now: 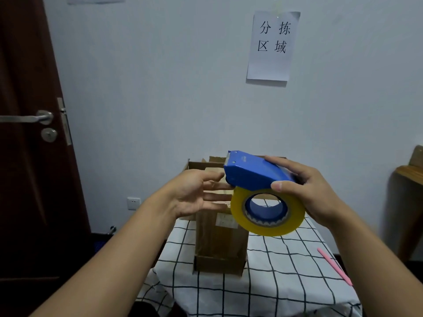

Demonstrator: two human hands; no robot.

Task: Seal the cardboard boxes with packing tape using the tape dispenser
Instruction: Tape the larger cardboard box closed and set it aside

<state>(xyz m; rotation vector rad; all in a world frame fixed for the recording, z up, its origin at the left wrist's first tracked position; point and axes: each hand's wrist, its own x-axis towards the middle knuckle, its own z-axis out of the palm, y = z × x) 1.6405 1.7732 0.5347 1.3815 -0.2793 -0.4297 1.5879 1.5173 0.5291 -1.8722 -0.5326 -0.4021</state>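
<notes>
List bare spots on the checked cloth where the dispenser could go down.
Free: the checked cloth between the cardboard box and the pink pen, and the strip nearer the camera in front of the box. Crowded: the left edge, filled by the box. The right hand holds the tape dispenser above it; the left hand is open.

Both bare forearms extend forward. Right hand point(304, 191) clasps the blue plastic tape dispenser point(254, 173), thumb in front. Left hand point(194, 193) is spread, palm inward, its fingertips point(225, 186) apparently touching the dispenser's front.
</notes>
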